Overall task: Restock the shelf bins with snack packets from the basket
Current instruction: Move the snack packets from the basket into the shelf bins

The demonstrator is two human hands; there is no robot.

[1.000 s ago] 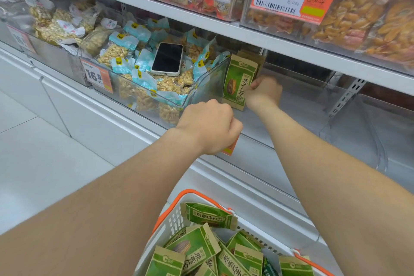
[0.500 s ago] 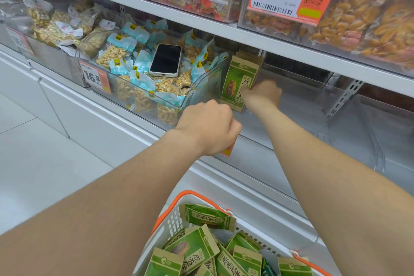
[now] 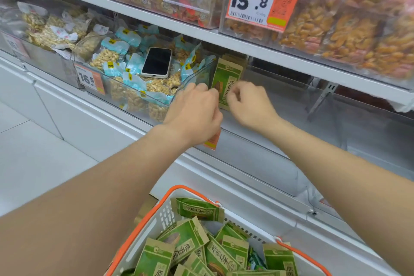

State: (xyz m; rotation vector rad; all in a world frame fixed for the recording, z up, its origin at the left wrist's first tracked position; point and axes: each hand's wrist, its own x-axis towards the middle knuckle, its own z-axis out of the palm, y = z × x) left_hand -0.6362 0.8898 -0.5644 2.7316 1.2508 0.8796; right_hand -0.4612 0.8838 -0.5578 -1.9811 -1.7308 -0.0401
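Nearest, the white plastic basket with orange rim [image 3: 165,215] holds flat green paper snack packets [image 3: 186,240], which look light and crinkly and are best pinched by an edge. Beyond it, the left hand [image 3: 195,112] is curled and its grip is unclear. The right hand [image 3: 251,105] fingers pinch one upright packet [image 3: 227,74] inside the clear plastic shelf bin [image 3: 280,119].

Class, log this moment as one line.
step: green packet upright in clear bin | right hand: pinches it | left hand: curled at bin front, grip unclear | basket: holds more packets

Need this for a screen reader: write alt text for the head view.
A right hand pinches an upright green packet in a clear bin, the left hand curled beside it. Below, a basket holds more packets; a phone lies on nuts.
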